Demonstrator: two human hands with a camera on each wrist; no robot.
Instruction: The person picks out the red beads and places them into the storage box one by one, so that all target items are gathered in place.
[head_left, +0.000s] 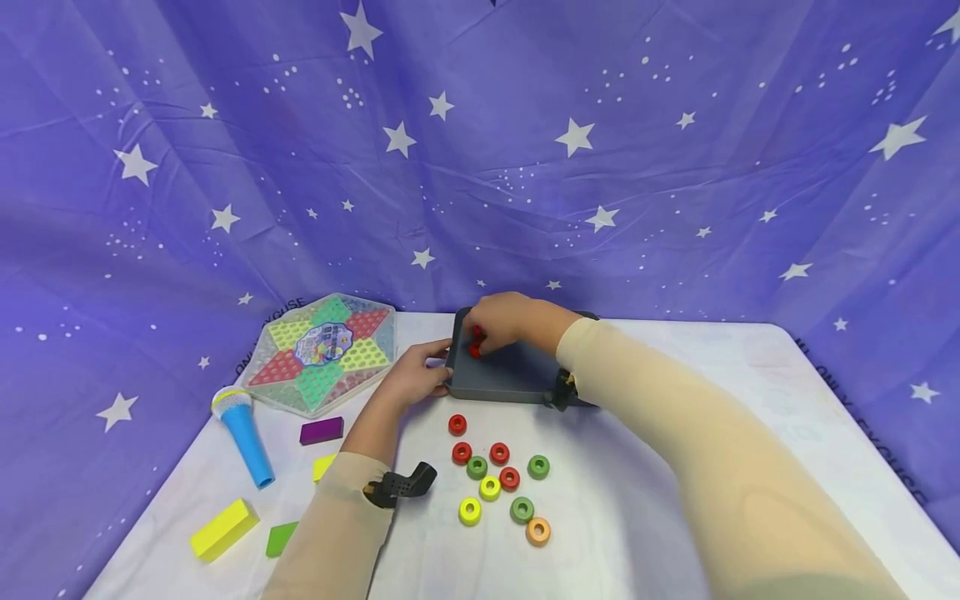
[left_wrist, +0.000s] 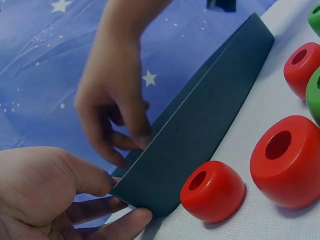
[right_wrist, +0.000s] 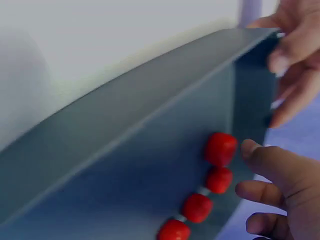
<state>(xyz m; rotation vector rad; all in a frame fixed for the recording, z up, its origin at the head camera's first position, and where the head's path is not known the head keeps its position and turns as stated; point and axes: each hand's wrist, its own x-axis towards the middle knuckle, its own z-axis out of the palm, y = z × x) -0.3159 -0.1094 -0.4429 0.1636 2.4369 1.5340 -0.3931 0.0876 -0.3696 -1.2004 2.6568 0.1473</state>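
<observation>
A dark grey tray (head_left: 502, 393) stands at the back of the white table. My left hand (head_left: 416, 373) touches its left end from outside, fingers extended against the wall. Over the tray's left part is my right hand (head_left: 504, 319), fingers loosely bent with nothing visible between them. In the right wrist view, several red beads (right_wrist: 197, 207) lie in a row inside the tray, with small pale patches between some. The right thumb (right_wrist: 252, 150) is just beside the top bead, seemingly apart from it. More red beads (head_left: 462, 452) with holes lie in front of the tray.
Green (head_left: 538, 467), yellow (head_left: 470, 511) and orange beads (head_left: 537, 532) lie among the red ones. To the left are a star-patterned game board (head_left: 322, 354), a blue toy microphone (head_left: 247, 442), and purple (head_left: 322, 431), yellow (head_left: 224, 531) and green blocks (head_left: 281, 539). A starry curtain hangs behind.
</observation>
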